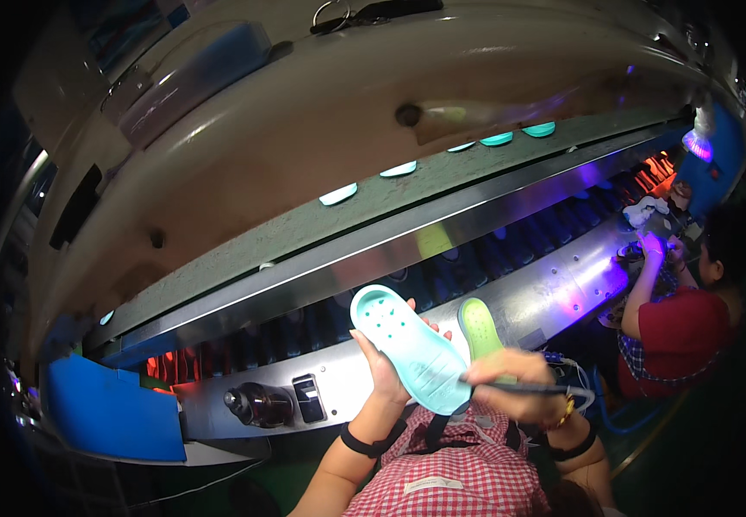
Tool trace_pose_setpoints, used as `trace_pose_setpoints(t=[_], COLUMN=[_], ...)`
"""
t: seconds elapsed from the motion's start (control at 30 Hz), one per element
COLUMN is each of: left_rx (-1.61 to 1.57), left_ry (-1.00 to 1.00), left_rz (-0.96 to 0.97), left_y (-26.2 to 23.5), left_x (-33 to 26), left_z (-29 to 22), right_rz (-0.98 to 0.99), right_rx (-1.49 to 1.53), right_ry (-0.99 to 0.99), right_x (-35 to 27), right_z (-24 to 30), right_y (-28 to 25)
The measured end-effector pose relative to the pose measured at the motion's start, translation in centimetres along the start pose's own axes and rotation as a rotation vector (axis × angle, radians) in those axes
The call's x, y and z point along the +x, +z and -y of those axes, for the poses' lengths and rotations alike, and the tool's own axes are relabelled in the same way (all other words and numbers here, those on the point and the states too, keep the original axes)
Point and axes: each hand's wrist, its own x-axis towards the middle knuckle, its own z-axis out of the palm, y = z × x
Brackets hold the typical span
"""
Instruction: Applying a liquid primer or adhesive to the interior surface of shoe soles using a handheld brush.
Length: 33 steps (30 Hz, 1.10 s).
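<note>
A pale turquoise shoe sole [407, 353] with small holes at its far end lies tilted across my left hand [381, 370], whose fingers wrap its edge from beneath. My right hand [515, 383] is closed around a thin dark brush-like tool [524, 389]. The tool's tip is at the near end of the sole; whether it touches I cannot tell. Just behind my right hand, a green sole [479, 327] with a pale rim rests on the metal ledge [519, 306], partly covered by that hand.
Beyond the ledge runs a conveyor [442, 267] carrying dark shapes, with red glow at both ends. More pale soles [399, 169] lie on an upper belt. A dark bottle [258, 405] stands at left beside a rectangular cutout [309, 398]. A co-worker [683, 319] sits at right.
</note>
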Motion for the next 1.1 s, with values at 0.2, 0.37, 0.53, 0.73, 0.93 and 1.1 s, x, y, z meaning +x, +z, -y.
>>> trace_pose_setpoints(t=[0.2,0.37,0.53,0.73,0.93,1.1], left_rx=[0.145,0.35,0.205,0.024,0.088,-0.035], left_ry=[0.074,0.134,0.101,0.133,0.061,0.097], left_rz=[0.065,0.01,0.133,0.044,0.06,-0.059], left_y=[-0.4,1.5,1.9,4.5,1.8,2.0], left_x=[0.0,-0.3,-0.5,-3.0,-2.8,-2.2], left_z=[-1.7,-1.7,-2.7,-0.8,-2.1,-2.2], right_rz=[0.28,0.071,0.138,-0.179,0.07,0.03], right_rx=[0.136,0.245,0.553,1.049,0.254,0.148], right_ry=[-0.078,0.087,0.167,0.45,0.045,-0.076], right_x=[0.0,-0.3,-0.9,0.0,0.9,2.0], right_z=[0.4,-1.3,-3.1,-2.5,0.1,0.0], right_y=[0.5,0.9,1.1,4.4,3.7,3.5])
